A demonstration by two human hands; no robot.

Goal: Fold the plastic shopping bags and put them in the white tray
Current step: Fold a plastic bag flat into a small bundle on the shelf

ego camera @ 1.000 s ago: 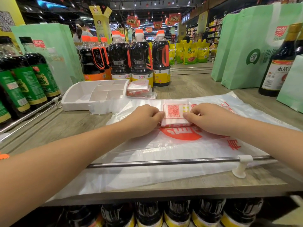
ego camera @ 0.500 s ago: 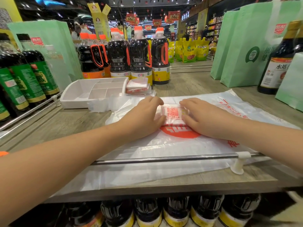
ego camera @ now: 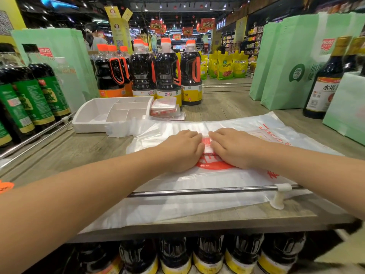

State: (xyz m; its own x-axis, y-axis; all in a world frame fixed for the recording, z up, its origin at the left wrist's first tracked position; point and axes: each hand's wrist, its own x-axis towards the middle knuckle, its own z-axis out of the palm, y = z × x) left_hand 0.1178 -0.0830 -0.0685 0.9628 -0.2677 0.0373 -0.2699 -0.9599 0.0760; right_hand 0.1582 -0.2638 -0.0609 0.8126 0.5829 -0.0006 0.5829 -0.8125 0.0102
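A small folded plastic bag (ego camera: 207, 145), white with red print, lies on a flat white shopping bag (ego camera: 217, 194) spread over the wooden shelf. My left hand (ego camera: 182, 150) and my right hand (ego camera: 234, 147) press down on the folded bag from either side, knuckles up, fingertips almost meeting, so only a narrow strip of it shows. The white tray (ego camera: 92, 115) with dividers stands at the back left. A stack of folded bags (ego camera: 165, 108) sits beside its right end, outside it.
Dark sauce bottles (ego camera: 166, 76) stand behind the tray, and more bottles (ego camera: 33, 95) line the left. Green paper bags (ego camera: 292, 62) and a tall bottle (ego camera: 324, 84) stand at the right. A metal rail (ego camera: 207, 190) runs along the shelf's front edge.
Both hands have slid together over the folded bag, covering the QR-code face that showed between them earlier. The folded bag has stayed in place.
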